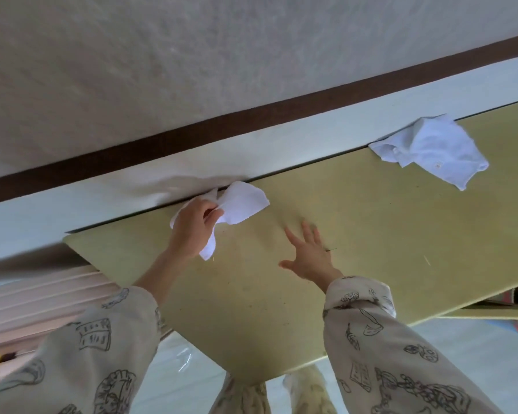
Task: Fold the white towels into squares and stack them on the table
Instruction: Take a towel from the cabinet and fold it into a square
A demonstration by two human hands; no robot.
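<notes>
I have my left hand (193,231) clenched on a small crumpled white cloth towel (240,204) at the yellow-green table's (371,210) far edge, eleven o'clock of my splayed, empty right hand (308,255). Another rumpled white towel (431,147) lies at two o'clock. I judge spreading it flat comes next.

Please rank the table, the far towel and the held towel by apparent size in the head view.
1. Table.
2. Far towel.
3. Held towel, partly covered by the left hand, so its rank against the far towel is unsure.
</notes>
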